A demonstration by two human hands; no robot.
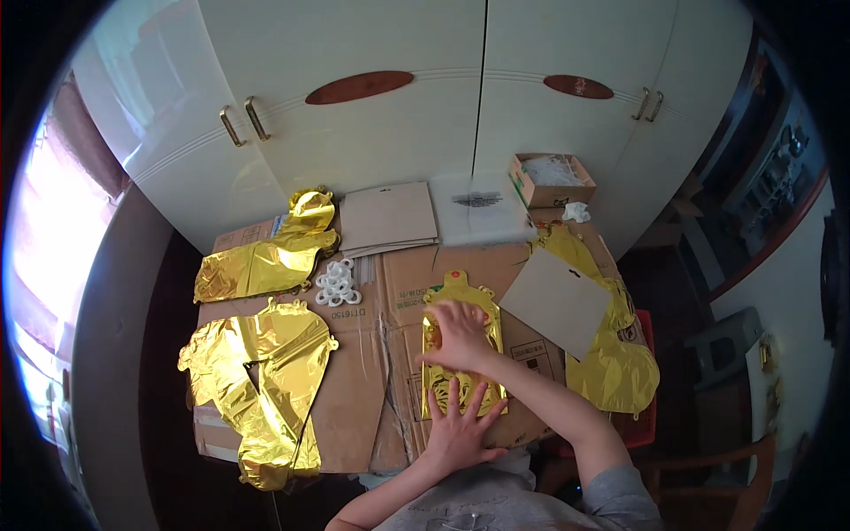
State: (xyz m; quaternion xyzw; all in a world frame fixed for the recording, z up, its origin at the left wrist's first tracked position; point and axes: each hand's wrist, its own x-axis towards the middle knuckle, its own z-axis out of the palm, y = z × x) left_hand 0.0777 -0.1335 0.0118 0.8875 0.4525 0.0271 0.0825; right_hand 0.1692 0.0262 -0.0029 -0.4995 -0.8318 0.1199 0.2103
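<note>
Gold foil balloon — beneath both hands

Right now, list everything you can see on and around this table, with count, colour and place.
Foil balloon under the hands: one, gold, flat at table centre.
Foil balloons at left: about three, gold, deflated, on the table's left side.
Foil balloons at right: one or two, gold, right edge, partly under a card.
Cardboard sheets: several, brown, flattened, covering the table.
Card: one, grey-brown, right of centre.
Stack of cards: one stack, grey-brown, far side.
Plastic bags: a pile, clear, far side.
Small box: one, brown, open, far right corner.
Plastic rings: a cluster, white, left of centre.
Wardrobe: one, white, behind the table.
Left hand: flat on the balloon's near end.
Right hand: flat on the balloon's middle.
</note>
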